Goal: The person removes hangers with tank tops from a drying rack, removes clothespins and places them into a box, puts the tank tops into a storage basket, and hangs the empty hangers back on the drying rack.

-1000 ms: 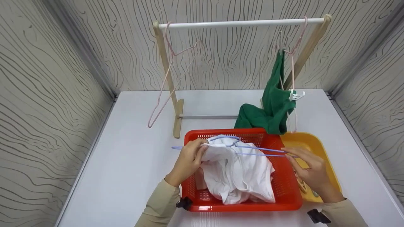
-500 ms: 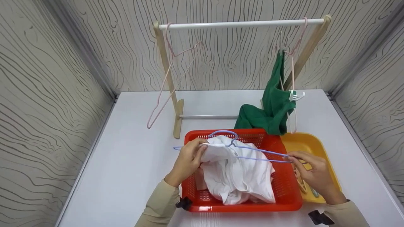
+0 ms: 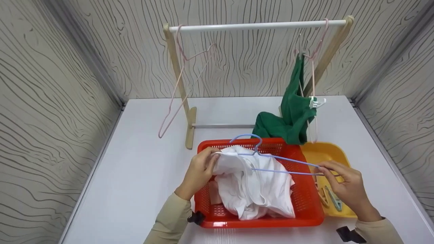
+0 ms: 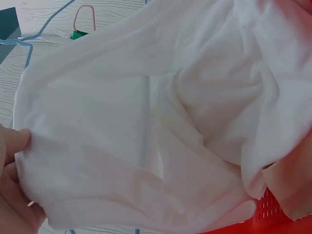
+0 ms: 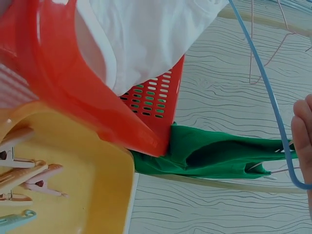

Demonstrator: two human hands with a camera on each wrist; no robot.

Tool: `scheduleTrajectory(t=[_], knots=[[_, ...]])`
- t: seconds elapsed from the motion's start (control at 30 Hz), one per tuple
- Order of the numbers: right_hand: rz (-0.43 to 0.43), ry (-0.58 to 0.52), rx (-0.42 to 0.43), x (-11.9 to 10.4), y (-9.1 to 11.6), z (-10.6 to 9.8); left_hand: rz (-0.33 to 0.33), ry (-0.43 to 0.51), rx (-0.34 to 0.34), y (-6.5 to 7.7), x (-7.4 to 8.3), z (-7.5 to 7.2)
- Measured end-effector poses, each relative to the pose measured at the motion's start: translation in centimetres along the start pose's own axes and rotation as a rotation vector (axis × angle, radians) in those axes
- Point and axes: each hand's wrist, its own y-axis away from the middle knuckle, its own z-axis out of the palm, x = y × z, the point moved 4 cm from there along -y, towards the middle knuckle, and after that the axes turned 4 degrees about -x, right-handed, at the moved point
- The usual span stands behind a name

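Note:
My left hand (image 3: 198,173) pinches the edge of a white garment (image 3: 257,189), which lies bunched in the red basket (image 3: 261,223). In the left wrist view the cloth (image 4: 97,112) spreads wide, with the left fingers (image 4: 17,141) at its edge. My right hand (image 3: 346,184) pinches the right end of a blue hanger (image 3: 288,159). The hanger's hook (image 3: 245,135) points up and its left part is hidden by the cloth and left hand. In the right wrist view the hanger's bent end (image 5: 287,161) lies at the right fingers (image 5: 302,126).
A rack with a white rail (image 3: 257,25) stands behind the basket. From it hang a pink hanger (image 3: 176,88) on the left and a green garment (image 3: 293,98) with a white clip (image 3: 315,102) on the right. A yellow tray (image 3: 339,154) holds several clothespins (image 5: 24,175).
My right hand has drawn the hanger to the right. Its hook has turned further up, and its left end no longer shows beyond my left hand. The left hand stays nearly still.

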Motion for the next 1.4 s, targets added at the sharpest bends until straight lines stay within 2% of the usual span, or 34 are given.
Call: scheduleTrajectory(t=[0.17, 0.37, 0.6, 0.83, 1.03, 1.17, 1.27, 1.4], knots=[[0.002, -0.020, 0.006, 0.0, 0.0, -0.8, -0.011, -0.015, 0.004, 0.0, -0.2, -0.2], [-0.032, -0.087, 0.065, 0.2, 0.0, -2.3, -0.022, -0.034, -0.012, 0.1, -0.5, -0.6], [-0.029, -0.025, 0.095, -0.1, 0.1, -4.3, -0.060, -0.059, -0.024, 0.0, -1.1, -1.1], [-0.054, -0.041, 0.137, -1.1, -0.2, -6.3, -0.085, -0.144, -0.002, 0.1, -1.8, -1.3], [-0.038, 0.019, 0.182, -2.2, -0.5, -7.8, -0.108, -0.222, -0.004, 0.1, -2.3, -1.6], [-0.018, 0.085, 0.213, -2.7, -0.9, -8.4, -0.112, -0.240, -0.003, 0.1, -2.4, -1.7], [-0.002, 0.108, 0.227, -2.8, -1.1, -8.4, -0.102, -0.251, -0.027, 0.2, -2.3, -1.4], [0.017, 0.070, 0.267, -3.3, -1.5, -7.9, -0.079, -0.271, -0.131, 0.3, -1.8, -0.3]])
